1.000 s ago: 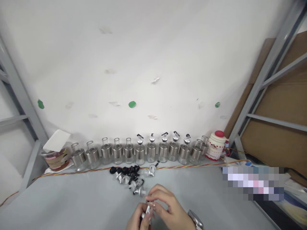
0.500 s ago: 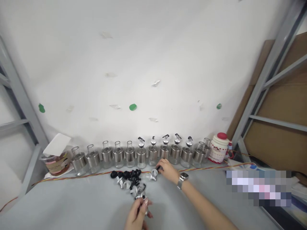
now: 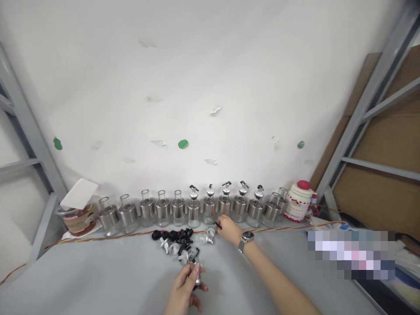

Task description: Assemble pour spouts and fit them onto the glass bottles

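Note:
My left hand (image 3: 184, 282) is closed around a bottle pourer (image 3: 197, 281) with a silver body, low at the front of the table. Just in front of the bottle row, my right hand (image 3: 229, 229) pinches a small black piece (image 3: 217, 225); its full shape is hidden by the fingers. Beside those fingertips lie a few clear and silver pourer parts (image 3: 210, 236). Between the hands and to the left is a heap of black caps (image 3: 173, 235), with translucent stoppers (image 3: 173, 249) at its near side.
Several glass bottles with steel sleeves (image 3: 162, 210) line the wall, some topped with silver pourers (image 3: 226, 189). A plastic tub (image 3: 78, 221) stands left, a red-lidded white jar (image 3: 296, 203) right. A twisted wire (image 3: 131, 236) runs along the table (image 3: 92, 271).
My left hand has tilted slightly, showing more of the pourer's silver body. My right hand keeps its pinch near the bottles, with little movement. The view has shifted slightly.

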Demonstrator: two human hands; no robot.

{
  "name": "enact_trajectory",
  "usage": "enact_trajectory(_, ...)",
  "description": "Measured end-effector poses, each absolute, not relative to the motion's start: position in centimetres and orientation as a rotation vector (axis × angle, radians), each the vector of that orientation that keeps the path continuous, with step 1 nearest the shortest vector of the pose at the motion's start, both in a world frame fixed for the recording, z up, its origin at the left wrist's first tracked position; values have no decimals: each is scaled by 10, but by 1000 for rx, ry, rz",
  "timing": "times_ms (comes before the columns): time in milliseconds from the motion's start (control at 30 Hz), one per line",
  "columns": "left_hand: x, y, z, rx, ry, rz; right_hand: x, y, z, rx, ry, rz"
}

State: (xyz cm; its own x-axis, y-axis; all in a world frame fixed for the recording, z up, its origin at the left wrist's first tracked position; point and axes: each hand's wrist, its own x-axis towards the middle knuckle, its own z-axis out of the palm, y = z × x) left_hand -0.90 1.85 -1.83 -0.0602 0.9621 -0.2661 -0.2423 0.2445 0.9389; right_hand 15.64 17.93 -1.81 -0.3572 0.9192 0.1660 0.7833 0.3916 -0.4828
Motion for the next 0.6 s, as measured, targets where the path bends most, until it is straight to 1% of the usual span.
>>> enact_trajectory(200, -13, 15, 0, 778, 1219, 1173, 157, 160, -1, -1346, -2057, 544)
enact_trajectory(300, -17, 18, -1, 701, 1155, 1146, 155, 136, 8, -1277, -1922, 654)
enact_trajectory(467, -21, 23, -6, 606, 995, 1132, 145, 86, 9, -1185, -1767, 1034)
enact_trajectory(600, -17, 22, -10, 564, 956, 1215, 138, 65, 7, -1061, -1333, 1529)
